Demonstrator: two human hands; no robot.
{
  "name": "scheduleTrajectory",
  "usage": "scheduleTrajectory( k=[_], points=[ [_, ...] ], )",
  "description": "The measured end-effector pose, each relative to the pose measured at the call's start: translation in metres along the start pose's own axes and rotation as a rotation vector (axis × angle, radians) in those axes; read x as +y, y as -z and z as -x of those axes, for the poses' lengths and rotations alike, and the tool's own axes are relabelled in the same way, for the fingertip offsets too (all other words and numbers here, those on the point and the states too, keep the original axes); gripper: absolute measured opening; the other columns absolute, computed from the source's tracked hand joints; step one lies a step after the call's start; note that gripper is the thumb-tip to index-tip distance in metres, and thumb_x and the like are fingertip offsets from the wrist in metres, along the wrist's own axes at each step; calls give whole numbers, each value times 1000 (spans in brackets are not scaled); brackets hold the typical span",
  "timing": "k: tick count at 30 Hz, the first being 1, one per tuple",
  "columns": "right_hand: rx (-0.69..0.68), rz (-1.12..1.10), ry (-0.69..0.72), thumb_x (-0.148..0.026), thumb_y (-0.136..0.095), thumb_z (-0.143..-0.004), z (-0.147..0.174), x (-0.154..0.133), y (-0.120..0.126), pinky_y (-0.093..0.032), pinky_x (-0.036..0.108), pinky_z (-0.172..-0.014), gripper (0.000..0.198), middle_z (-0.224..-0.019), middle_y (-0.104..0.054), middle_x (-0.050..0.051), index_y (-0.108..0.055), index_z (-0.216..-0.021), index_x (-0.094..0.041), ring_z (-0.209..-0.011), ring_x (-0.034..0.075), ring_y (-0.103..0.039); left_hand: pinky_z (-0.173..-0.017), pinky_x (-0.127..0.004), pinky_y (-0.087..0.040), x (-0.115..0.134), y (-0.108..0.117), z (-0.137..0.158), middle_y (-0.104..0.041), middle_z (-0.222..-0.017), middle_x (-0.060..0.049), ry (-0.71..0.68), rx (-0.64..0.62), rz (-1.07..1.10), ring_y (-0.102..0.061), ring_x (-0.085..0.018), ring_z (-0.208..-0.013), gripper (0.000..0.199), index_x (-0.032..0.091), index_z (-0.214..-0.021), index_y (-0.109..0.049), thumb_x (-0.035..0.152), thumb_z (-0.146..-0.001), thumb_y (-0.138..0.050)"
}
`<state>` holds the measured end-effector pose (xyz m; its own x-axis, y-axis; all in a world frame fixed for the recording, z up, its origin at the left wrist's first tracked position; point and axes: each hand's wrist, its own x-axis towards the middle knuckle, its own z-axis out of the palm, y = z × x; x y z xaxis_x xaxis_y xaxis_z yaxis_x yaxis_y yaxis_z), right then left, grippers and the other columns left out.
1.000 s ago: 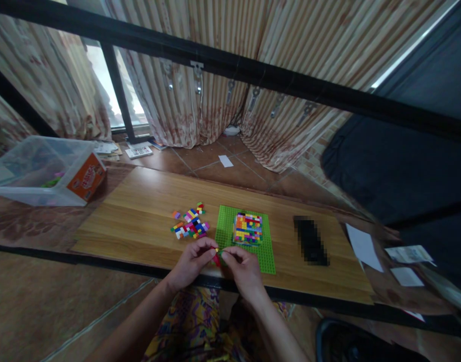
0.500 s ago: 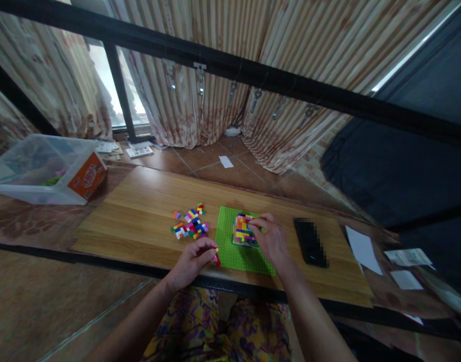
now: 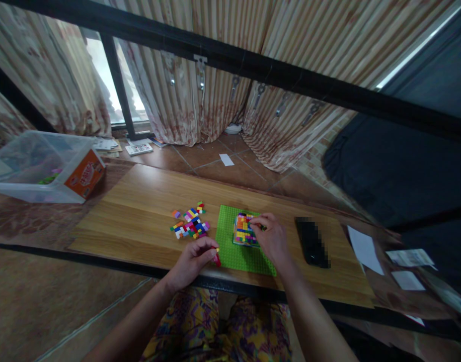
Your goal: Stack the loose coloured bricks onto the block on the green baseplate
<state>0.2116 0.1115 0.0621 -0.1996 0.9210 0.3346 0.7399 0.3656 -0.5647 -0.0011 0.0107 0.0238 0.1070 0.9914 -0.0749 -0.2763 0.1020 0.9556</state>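
Note:
A green studded baseplate lies on the wooden board, and on it stands a low block built of many-coloured toy bricks. My right hand is over the right side of this block, its fingers pinched together; what they hold, if anything, is hidden. Close to the baseplate's left front edge, my left hand is closed on a few small toy bricks, red and yellow ones showing at the fingertips. Beyond my left hand, a pile of loose coloured bricks is spread on the board.
To the right of the baseplate lies a black phone, partly pixelated. A clear plastic bin with an orange label stands at the far left. Papers lie at the right. A dark rail crosses in front of the curtains.
Both hands stay almost where they were, with the right fingers still at the brick block. The view has shifted very slightly.

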Motion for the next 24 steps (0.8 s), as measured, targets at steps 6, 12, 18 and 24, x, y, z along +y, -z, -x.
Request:
scheduleTrajectory(
  k=[6, 12, 18, 24],
  points=[
    [45, 32, 96, -23, -52, -84, 11, 2, -6, -47, 38, -82, 22, -91, -62, 7, -74, -83, -24, -88, 22, -58, -67, -24, -44, 1, 0, 0, -62, -75, -1, 12, -7, 3, -56, -13, -68, 17, 15, -87, -64, 30, -80, -68],
    [68, 40, 111, -22, -48, -88, 20, 4, -10, -49, 39, -85, 26, -96, -62, 8, -74, -90, -23, -92, 23, -58, -67, -23, -43, 4, -1, 0, -62, -74, 0, 23, -3, 0, -55, -12, -68, 16, 16, -87, -64, 30, -80, -68],
    [66, 51, 121, -22, -45, -89, 22, 2, -11, -49, 39, -87, 30, -99, -61, 9, -73, -98, -22, -93, 22, -59, -67, -23, -42, 3, 0, -1, -63, -75, 0, 14, -4, -20, -55, -12, -69, 15, 16, -88, -65, 29, -81, -67],
    [64, 67, 139, -23, -43, -91, 23, 2, -14, -49, 38, -87, 30, -97, -60, 9, -72, -100, -22, -94, 22, -58, -68, -23, -43, 1, 1, -1, -63, -76, 0, 15, -17, -13, -55, -12, -70, 16, 16, -89, -64, 29, -81, -67]
  ],
)
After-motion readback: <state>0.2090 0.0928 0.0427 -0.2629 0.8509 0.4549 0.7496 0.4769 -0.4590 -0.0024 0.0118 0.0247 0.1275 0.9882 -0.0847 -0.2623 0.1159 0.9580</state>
